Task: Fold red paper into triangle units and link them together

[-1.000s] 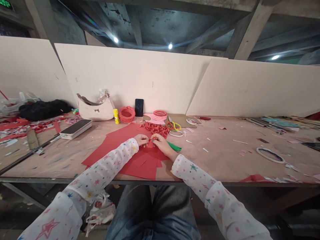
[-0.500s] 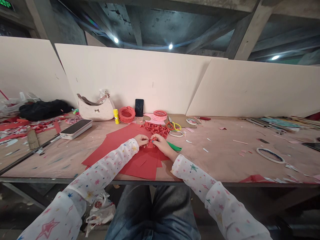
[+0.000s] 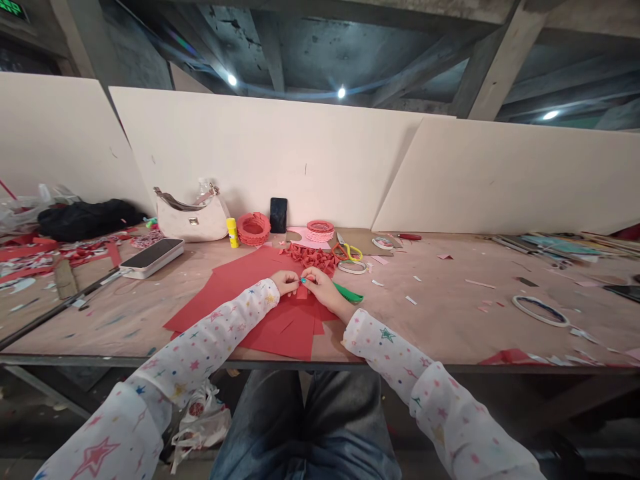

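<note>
My left hand (image 3: 285,283) and my right hand (image 3: 320,285) meet over red paper sheets (image 3: 250,300), fingers pinched together. Between the fingertips they hold a small strip of red paper (image 3: 302,292); its exact fold is too small to make out. Just beyond lies a heap of folded red paper pieces (image 3: 314,257). A green-handled tool (image 3: 350,293) rests by my right wrist, partly hidden. Scissors with yellow and orange handles (image 3: 354,252) lie past my right hand, beside a roll of white tape (image 3: 353,267).
Along the back stand a yellow glue stick (image 3: 233,233), red paper rings (image 3: 254,229), a dark phone (image 3: 279,215) and a cream handbag (image 3: 193,217). To the left lies a white-cased device (image 3: 153,258). Another tape roll (image 3: 540,311) and paper scraps lie to the right.
The fingers have shifted slightly on the small red paper strip, and more of its lower end shows between the hands. Everything else on the table stays in place.
</note>
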